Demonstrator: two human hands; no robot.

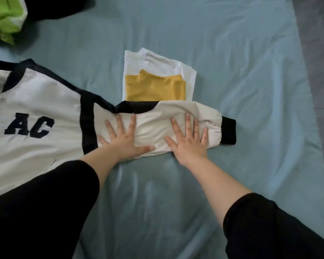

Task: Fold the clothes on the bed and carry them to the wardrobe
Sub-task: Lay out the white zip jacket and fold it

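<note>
A: Jacket (36, 101) status?
B: Left hand (123, 139) and right hand (189, 143) flat, fingers spread, pressing its sleeve (157, 116), gripping nothing. It lies spread on bed (232, 71), unfolded.
A: Rest?
B: Yellow top (153, 88) on white shirt (157, 58), folded, touching jacket's sleeve. Green garment (2, 19) beyond jacket, loose. Carrying not started, I'd judge.

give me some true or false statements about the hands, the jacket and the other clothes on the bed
1. The left hand and right hand press flat on the jacket sleeve. True.
2. The yellow top lies under the white garment. False: it lies on top of it.
3. The jacket bears the letters AC. True.
4. The cuff is yellow. False: it is black.
5. The green garment sits on the yellow top. False: it lies apart, at far left.
</note>
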